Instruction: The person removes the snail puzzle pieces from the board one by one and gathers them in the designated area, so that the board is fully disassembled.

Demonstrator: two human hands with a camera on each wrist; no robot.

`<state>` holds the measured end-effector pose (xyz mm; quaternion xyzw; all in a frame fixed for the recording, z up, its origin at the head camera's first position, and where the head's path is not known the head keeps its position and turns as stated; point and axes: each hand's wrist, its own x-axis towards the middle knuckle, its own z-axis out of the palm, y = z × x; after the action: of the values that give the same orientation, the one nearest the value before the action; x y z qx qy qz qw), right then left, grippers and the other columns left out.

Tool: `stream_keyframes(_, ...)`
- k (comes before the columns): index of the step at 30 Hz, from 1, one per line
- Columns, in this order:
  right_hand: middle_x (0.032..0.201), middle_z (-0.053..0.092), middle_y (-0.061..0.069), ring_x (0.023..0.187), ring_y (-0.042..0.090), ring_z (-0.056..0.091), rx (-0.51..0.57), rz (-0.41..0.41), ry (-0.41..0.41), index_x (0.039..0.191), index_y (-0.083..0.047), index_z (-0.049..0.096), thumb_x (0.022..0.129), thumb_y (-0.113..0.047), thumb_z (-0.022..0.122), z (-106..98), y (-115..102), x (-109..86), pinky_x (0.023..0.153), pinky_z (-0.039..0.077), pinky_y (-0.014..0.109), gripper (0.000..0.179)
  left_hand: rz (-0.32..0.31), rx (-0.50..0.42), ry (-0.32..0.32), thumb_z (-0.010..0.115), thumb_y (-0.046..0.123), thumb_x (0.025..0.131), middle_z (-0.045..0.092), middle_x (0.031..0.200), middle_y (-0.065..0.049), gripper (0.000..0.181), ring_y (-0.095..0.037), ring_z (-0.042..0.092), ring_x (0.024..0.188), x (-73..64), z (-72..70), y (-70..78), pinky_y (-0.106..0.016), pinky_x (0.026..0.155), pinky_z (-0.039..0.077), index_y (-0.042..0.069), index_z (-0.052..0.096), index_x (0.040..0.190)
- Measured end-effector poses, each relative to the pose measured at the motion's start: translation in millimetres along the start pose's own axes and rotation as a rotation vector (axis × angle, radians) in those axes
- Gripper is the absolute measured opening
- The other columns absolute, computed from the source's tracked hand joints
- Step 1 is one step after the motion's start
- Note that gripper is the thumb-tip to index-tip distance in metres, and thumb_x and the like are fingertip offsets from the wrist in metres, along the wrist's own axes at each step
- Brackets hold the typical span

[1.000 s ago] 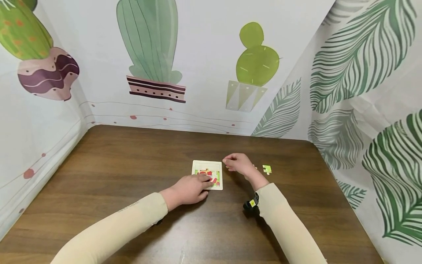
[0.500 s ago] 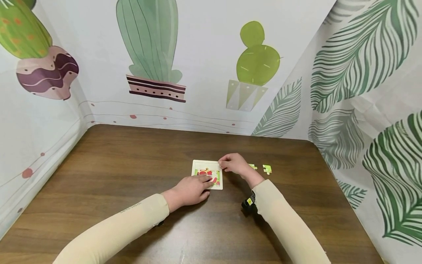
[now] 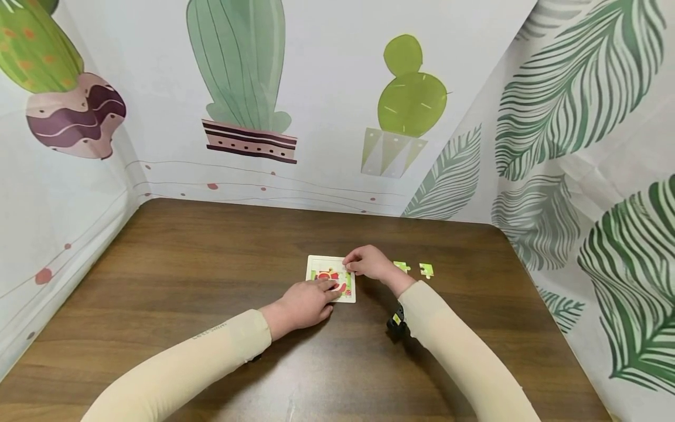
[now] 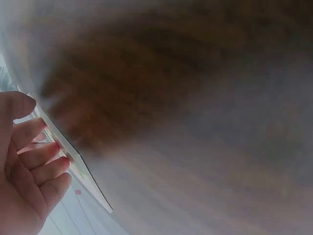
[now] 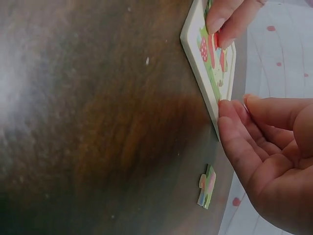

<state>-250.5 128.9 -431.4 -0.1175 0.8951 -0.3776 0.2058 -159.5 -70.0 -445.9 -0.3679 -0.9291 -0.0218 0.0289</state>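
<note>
Reaching from lower centre, the left hand point(image 3: 304, 303) lies relaxed across the puzzle board point(image 3: 328, 263); the right hand point(image 3: 371, 263) bends over its upper-right edge, whether grasping anything I cannot tell.

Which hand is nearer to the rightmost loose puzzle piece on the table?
Right. The right hand is at the far right corner of the puzzle tray, left of the loose puzzle piece; the left hand is farther left, its fingers on the tray.

puzzle tray point(image 3: 326, 263) on table point(image 3: 211, 252), two loose pieces point(image 3: 426, 269) to its right
</note>
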Motion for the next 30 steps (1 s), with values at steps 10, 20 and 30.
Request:
stream_keyframes(10,0.103,0.077,0.012,0.082,0.012,0.059,-0.129,-0.049,-0.020,0.105,0.000,0.076,0.094,-0.006,0.066,-0.6,-3.1,5.4,0.073,0.047,0.022,0.016,-0.013,-0.057,-0.034,0.068,0.025,0.095,0.067,0.140,-0.010,0.038,-0.022,0.066,0.128,-0.3,-0.3,-1.1,-0.040,0.093,0.060,0.014,0.071,0.131)
stream_keyframes(20,0.099,0.076,0.014,0.077,0.009,0.060,-0.031,0.001,-0.016,0.106,0.004,0.075,0.094,-0.003,0.065,1.0,-2.7,9.0,0.070,0.048,0.019,0.017,-0.032,-0.096,-0.067,0.068,0.024,0.094,0.067,0.142,-0.009,0.038,-0.022,0.067,0.126,1.3,-2.8,-3.3,-0.043,0.088,0.061,0.014,0.071,0.131)
stream_keyframes(30,0.105,0.076,0.015,0.081,0.010,0.063,-0.002,0.052,-0.013,0.107,0.004,0.075,0.095,-0.004,0.066,2.0,-5.2,7.7,0.077,0.056,0.024,0.017,-0.052,-0.110,-0.055,0.068,0.020,0.092,0.068,0.139,-0.009,0.037,-0.023,0.069,0.123,1.9,-4.5,-0.8,-0.044,0.086,0.062,0.014,0.073,0.128)
